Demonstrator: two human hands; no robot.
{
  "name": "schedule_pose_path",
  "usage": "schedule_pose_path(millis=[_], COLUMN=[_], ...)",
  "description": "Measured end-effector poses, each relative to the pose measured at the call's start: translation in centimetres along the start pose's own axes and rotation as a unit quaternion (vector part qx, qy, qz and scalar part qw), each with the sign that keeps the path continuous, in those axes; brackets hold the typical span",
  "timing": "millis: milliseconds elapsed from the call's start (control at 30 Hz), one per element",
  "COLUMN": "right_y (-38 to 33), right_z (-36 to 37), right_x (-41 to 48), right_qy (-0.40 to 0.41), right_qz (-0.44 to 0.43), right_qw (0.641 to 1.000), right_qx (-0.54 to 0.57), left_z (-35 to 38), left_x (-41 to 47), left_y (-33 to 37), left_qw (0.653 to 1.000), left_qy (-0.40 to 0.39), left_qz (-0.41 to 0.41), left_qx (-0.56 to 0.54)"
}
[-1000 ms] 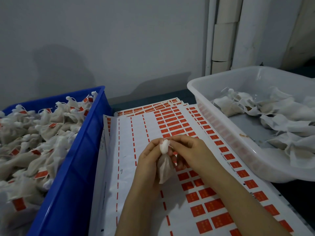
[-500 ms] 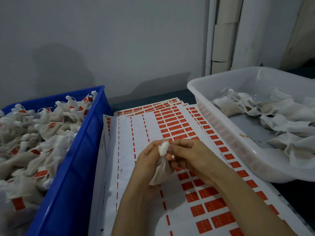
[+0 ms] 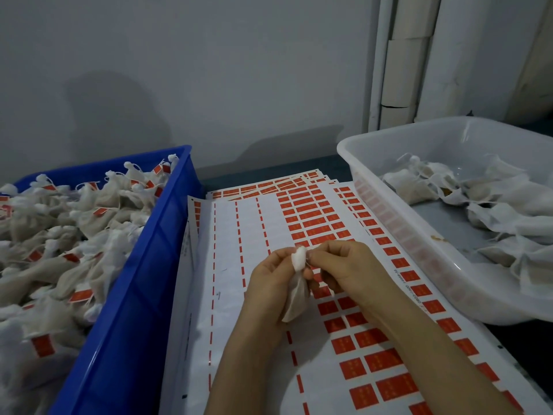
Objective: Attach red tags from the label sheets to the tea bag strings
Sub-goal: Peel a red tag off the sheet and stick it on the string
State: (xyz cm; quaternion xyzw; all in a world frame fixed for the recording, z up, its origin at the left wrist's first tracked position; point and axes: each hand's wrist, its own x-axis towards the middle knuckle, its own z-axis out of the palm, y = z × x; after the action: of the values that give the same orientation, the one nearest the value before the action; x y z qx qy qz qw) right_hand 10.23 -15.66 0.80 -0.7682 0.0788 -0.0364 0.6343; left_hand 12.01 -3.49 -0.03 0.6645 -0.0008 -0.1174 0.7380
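Tea bags (image 3: 54,235) with red tags (image 3: 80,295) on their strings fill the blue crate (image 3: 128,310) at the left, heaped almost to its rim. Just beside the crate, a pile of label sheets (image 3: 227,241) lies flat on the table (image 3: 526,348). The left columns of the top sheet are already bare, with only thin red strips between them, and the columns further right carry rows of red labels (image 3: 317,215).

Above the middle of this sheet, both hands meet on one tea bag (image 3: 296,298), lifted off the paper. The left hand (image 3: 269,280) grips the bag at its neck with curled fingers, so the brownish body hangs down and the gathered white top (image 3: 300,257) stands up. The right hand (image 3: 347,268) touches the left one; its thumb and forefinger pinch the same white top. Whether the string lies between these fingers is too small to tell.

At the right, a white plastic tray (image 3: 425,265) stands partly over the edge of the sheets. Inside it lie plain bags (image 3: 493,205), spread loosely along its far and right sides.
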Motion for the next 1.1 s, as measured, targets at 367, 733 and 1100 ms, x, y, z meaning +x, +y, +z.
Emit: schedule_pose_path(millis=[367,733,1100], right_y=[-0.2,-1.0,-0.3], right_z=[0.3,-0.1,-1.1], right_x=[0.1,-0.5,0.1], right_qy=[0.016,-0.118,-0.107], right_qz=[0.054,0.069,0.039], right_qw=[0.995,0.917,0.911], right_qx=[0.08,0.375,0.395], left_z=[0.9,0.5,0.5], left_x=[-1.1,-0.6,-0.7], left_y=[0.5,0.5,0.4], left_qw=[0.996,0.996,0.998], left_qy=[-0.052,-0.002,-0.007], left_qz=[0.064,0.08,0.058], left_qx=[0.037,-0.029,-0.019])
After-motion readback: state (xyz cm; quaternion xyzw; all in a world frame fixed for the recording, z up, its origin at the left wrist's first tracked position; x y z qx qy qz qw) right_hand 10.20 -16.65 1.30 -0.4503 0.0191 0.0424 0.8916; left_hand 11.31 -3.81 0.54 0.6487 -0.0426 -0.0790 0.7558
